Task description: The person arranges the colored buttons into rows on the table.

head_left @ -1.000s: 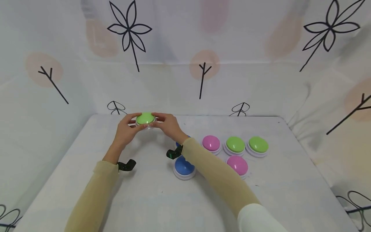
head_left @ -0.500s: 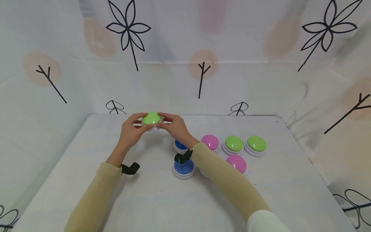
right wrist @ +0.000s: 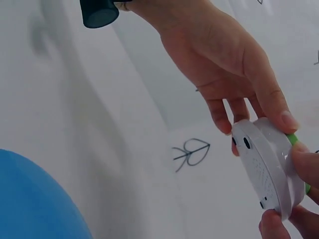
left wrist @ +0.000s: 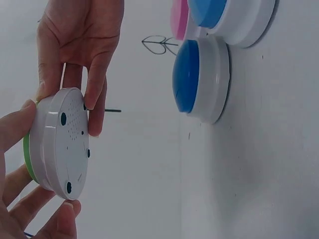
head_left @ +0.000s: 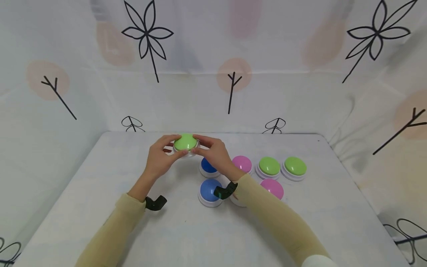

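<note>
Both hands hold one green-topped push button point(head_left: 185, 142) in the air above the far part of the table. The left hand point(head_left: 160, 155) grips its left edge, thumb in front and fingers behind. On the opposite edge, the right hand point(head_left: 215, 154) pinches it the same way. The left wrist view shows the button's white underside point(left wrist: 70, 144), with small dark feet and a patch of speaker holes. Below the right hand, a dark blue button point(head_left: 208, 165) and a lighter blue button point(head_left: 209, 190) stand on the table.
Right of the blue buttons stand a pink button point(head_left: 242, 164), two green buttons point(head_left: 269, 166) and a nearer pink button point(head_left: 272, 188). The right forearm partly covers a white base point(head_left: 237, 200). A patterned cloth wall point(head_left: 193, 96) rises behind the white table point(head_left: 173, 237).
Both hands have carried the green button to the right and slightly nearer. The dark blue button, mostly covered before by the right wrist, now shows more. The buttons on the table stay put.
</note>
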Motion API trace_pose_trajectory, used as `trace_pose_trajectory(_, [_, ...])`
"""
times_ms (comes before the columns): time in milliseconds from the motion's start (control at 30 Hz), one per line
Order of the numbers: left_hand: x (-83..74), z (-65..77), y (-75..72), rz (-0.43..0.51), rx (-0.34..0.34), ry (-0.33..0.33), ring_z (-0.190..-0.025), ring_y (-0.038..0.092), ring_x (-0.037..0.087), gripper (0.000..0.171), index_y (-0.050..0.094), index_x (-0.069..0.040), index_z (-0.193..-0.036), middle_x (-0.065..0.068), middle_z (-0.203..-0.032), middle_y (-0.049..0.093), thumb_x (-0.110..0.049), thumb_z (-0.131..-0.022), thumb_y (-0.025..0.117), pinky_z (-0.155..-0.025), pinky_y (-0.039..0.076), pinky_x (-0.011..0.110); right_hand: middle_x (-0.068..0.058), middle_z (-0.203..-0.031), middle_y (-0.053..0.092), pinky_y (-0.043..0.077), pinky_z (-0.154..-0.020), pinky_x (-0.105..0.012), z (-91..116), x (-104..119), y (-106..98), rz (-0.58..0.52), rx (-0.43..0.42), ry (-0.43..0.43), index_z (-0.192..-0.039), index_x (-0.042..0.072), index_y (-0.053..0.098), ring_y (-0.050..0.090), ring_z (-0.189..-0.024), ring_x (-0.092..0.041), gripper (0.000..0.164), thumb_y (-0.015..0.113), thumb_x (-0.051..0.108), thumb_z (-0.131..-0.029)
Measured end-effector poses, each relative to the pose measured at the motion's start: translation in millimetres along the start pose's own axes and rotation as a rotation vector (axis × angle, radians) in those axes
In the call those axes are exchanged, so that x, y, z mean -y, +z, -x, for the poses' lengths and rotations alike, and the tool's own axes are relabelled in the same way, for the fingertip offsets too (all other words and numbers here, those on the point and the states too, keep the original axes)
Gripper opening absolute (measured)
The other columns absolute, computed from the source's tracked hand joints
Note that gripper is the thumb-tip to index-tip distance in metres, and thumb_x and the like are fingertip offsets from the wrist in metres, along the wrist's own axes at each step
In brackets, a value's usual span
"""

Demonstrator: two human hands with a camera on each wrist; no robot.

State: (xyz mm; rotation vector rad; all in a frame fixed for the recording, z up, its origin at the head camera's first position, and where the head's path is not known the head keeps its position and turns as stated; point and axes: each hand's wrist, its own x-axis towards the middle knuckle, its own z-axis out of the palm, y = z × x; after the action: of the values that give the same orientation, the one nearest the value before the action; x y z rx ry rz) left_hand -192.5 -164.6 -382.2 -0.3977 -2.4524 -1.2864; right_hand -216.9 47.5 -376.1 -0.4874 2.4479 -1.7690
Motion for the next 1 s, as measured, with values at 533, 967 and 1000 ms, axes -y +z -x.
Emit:
trace_pose_trajectory(533, [-16.4, 9.2, 36.2, 0.006, 0.066, 0.077, -0.106, 0.060, 0.021, 0.055, 0.065, -0.016, -0.132, 0.001, -0.132, 0.061, -0.032, -0.082, 0.084, -0.080, 0.055, 0.041, -0.003, -0.137, 0.061, 0.046, -0.103, -0.046, 36, -11, -36, -0.030, -0.028, -0.003, -0.136, 0.018, 0.064, 0.050, -0.132, -0.026, 0.048, 0.077, 0.021, -0.089])
trace_pose_trajectory(967, [-30.4, 12.6, 63.6, 0.020, 0.131, 0.124, -0.106, 0.060, 0.017, 0.054, 0.065, -0.016, -0.131, -0.001, -0.130, 0.062, -0.029, -0.082, 0.084, -0.077, 0.057, 0.041, -0.004, -0.136, 0.061, 0.046, -0.104, -0.041, 63, -25, -62, -0.001, -0.054, 0.009, -0.137, 0.017, 0.063, 0.052, -0.131, -0.026, 0.052, 0.078, 0.022, -0.088])
trace_pose_trajectory(1000, [-31.9, 12.9, 65.5, 0.015, 0.138, 0.124, -0.106, 0.060, 0.017, 0.054, 0.065, -0.016, -0.131, -0.001, -0.130, 0.062, -0.029, -0.082, 0.084, -0.077, 0.057, 0.040, -0.005, -0.136, 0.061, 0.047, -0.102, -0.040, 65, -27, -64, 0.001, -0.056, 0.004, -0.137, 0.017, 0.062, 0.052, -0.131, -0.027, 0.052, 0.078, 0.021, -0.088])
